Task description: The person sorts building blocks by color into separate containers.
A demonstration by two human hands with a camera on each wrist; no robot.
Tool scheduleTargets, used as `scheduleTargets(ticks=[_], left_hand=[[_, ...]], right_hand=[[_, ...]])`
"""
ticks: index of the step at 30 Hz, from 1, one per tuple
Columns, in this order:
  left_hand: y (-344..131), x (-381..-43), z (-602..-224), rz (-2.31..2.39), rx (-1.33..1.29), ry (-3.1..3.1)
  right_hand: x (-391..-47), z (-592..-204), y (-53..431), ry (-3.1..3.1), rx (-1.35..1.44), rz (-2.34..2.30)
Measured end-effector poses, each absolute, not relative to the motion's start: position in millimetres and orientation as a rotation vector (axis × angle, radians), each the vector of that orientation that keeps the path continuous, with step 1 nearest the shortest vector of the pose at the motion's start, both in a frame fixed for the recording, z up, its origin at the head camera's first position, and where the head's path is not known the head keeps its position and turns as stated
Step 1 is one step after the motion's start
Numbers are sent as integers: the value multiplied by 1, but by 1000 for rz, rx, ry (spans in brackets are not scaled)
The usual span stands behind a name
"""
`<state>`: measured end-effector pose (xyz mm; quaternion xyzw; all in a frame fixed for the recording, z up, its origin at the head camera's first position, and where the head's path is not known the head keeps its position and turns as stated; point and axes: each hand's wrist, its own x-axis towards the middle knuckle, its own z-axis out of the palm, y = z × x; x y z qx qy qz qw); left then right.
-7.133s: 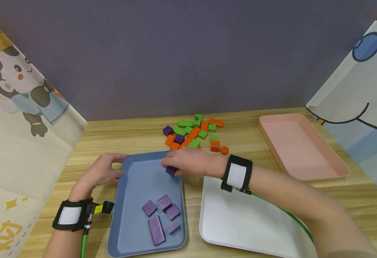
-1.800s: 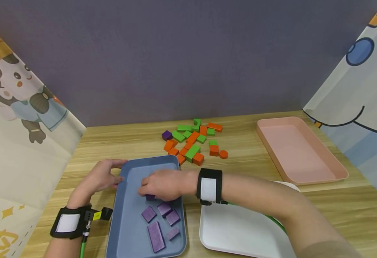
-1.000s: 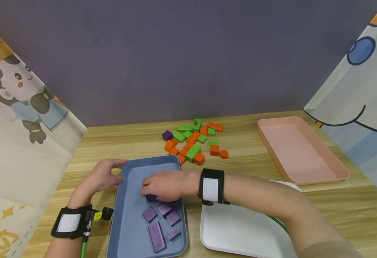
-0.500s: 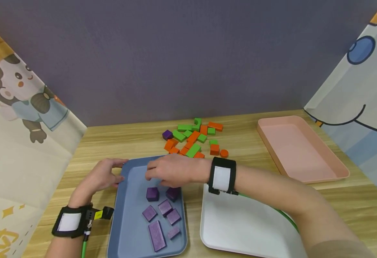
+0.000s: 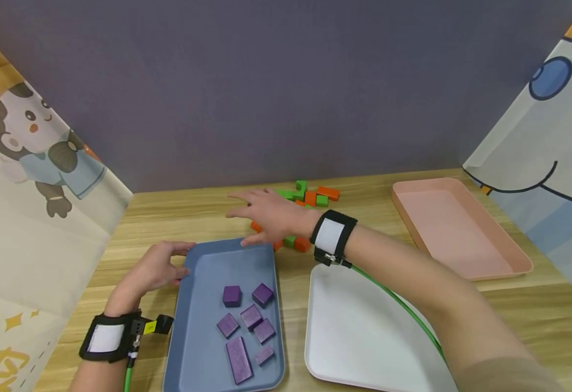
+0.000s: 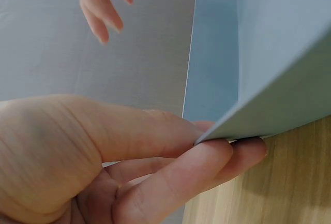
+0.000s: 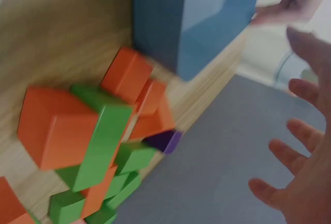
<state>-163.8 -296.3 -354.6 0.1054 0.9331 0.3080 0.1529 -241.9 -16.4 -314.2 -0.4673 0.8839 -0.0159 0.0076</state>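
Observation:
My left hand [image 5: 154,267] pinches the far left corner of a blue tray [image 5: 222,255]; in the left wrist view, thumb and fingers meet at its rim [image 6: 227,131]. Several purple wooden blocks lie in the tray, among them a long block [image 5: 239,359] and a cube [image 5: 232,296]. Above the pile, my right hand [image 5: 278,215] is spread and holds nothing. Beneath it lie green and orange blocks, partly hidden in the head view. The right wrist view shows an orange block [image 7: 57,125], a green block [image 7: 101,141] and one purple block [image 7: 164,140] in the pile.
Right of the blue tray, a white tray [image 5: 364,337] lies partly under my right forearm. A pink tray [image 5: 462,228] stands at the back right. Behind the wooden table [image 5: 178,209] rises a grey panel [image 5: 286,98], with printed panels at both sides.
Two more purple blocks now lie in the blue tray. My right hand has let go of one there and moved back over the pile, fingers spreading. The left hand stays at the corner.

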Motion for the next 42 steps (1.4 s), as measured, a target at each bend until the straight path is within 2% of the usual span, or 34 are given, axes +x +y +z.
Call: scheduleTargets(ticks=[8,19,42], left_hand=[[-296,-160,-356,906,296,2667],[-295,-160,-354,909,300,2668],[-298,-162,-357,916,283,2668]], right_hand=[[-272,-333,-22,2800,-1245,-69],[-290,-354,-35,2747,-1087,-55],[-299,-371,-37,2817,-1214,-37]])
